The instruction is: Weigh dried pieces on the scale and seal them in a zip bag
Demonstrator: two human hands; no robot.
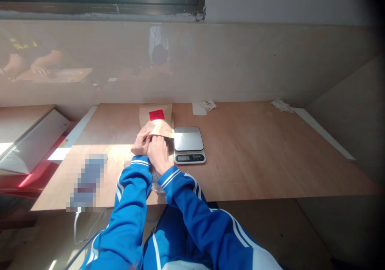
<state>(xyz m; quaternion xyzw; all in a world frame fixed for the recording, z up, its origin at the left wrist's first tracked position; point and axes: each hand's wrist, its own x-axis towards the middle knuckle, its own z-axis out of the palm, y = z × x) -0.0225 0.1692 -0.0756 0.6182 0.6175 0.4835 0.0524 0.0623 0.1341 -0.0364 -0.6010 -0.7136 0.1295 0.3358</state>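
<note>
Your left hand [141, 140] looks closed on the near left edge of the bag [164, 128] in the head view; your right hand [158, 151] is curled beside it, fingertips hidden at the bag's near edge, so you cannot tell from here whether they grip anything. The bag lies on the tabletop [255, 153] toward the wall, its red label [157, 114] facing up, just left of the scale [189, 139].

The nearest risk is probably the scale: the bag's right corner comes right up to its left side, and whether they touch is unclear. A sideways tug or a swing of your right wrist could nudge the scale, or leave paper resting on its plate and upset a reading.

The bag itself seems to be thin paper, so pulling both hands apart at that edge might tear or crease it. Working with your fingertips out of sight, you could also lose your hold on whatever they touch.

Clear plastic [157, 186] lies between your forearms near the tabletop's front edge; a dragging sleeve could sweep it off. To your left, the cable [75, 228] hangs below the edge, where an arm could snag it.
</note>
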